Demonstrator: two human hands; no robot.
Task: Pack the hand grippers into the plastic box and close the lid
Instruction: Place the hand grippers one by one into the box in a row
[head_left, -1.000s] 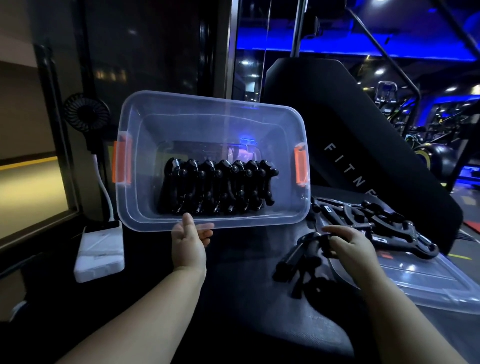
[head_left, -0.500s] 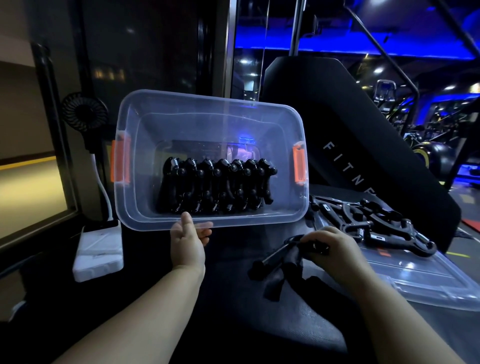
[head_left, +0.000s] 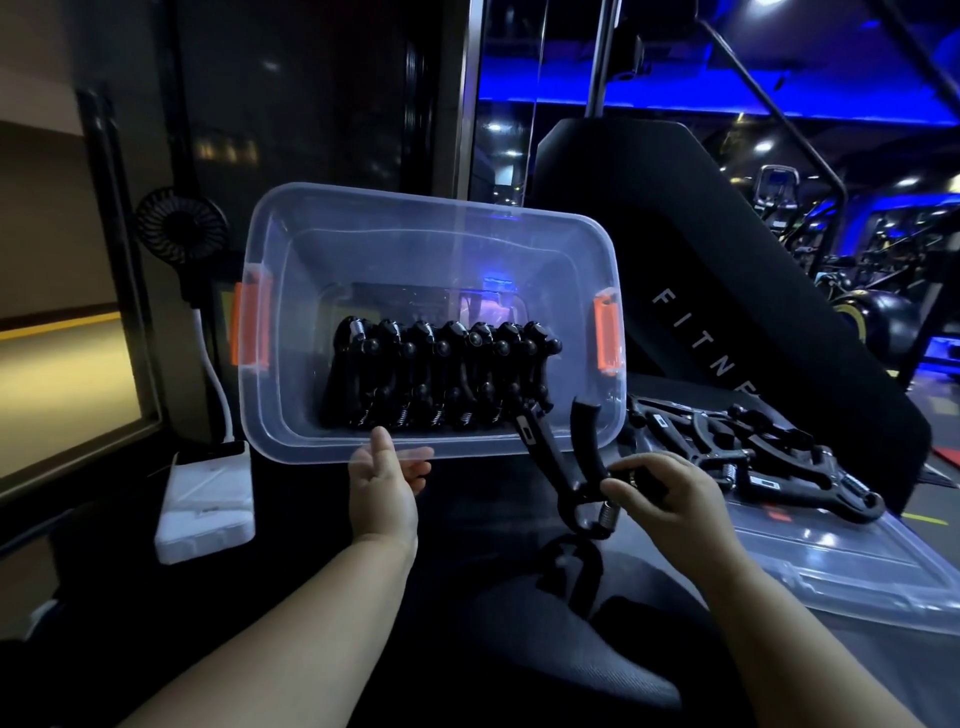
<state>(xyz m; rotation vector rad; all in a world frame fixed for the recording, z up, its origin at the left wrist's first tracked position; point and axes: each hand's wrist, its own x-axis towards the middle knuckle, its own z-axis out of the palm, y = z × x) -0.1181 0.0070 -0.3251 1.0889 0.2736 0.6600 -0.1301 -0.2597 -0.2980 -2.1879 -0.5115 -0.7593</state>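
Note:
A clear plastic box (head_left: 431, 218) with orange latches is tipped up so its opening faces me. My left hand (head_left: 387, 486) holds its near rim, thumb on top. Inside, several black hand grippers (head_left: 441, 382) stand packed in a row. My right hand (head_left: 657, 493) grips one black hand gripper (head_left: 563, 457) by its spring end, handles pointing up toward the box's right front corner. More hand grippers (head_left: 753, 457) lie in a pile on the clear lid (head_left: 841, 566), which lies flat at the right.
A white power brick (head_left: 208, 501) with a cable lies left of the box, under a small black fan (head_left: 179, 221). A dark padded bench back (head_left: 701, 270) rises behind the box. Everything sits on a black surface (head_left: 467, 519).
My right hand lifted the hand gripper off the black surface and turned it handles-up, moving it toward the box opening. My left hand and the box stayed in place.

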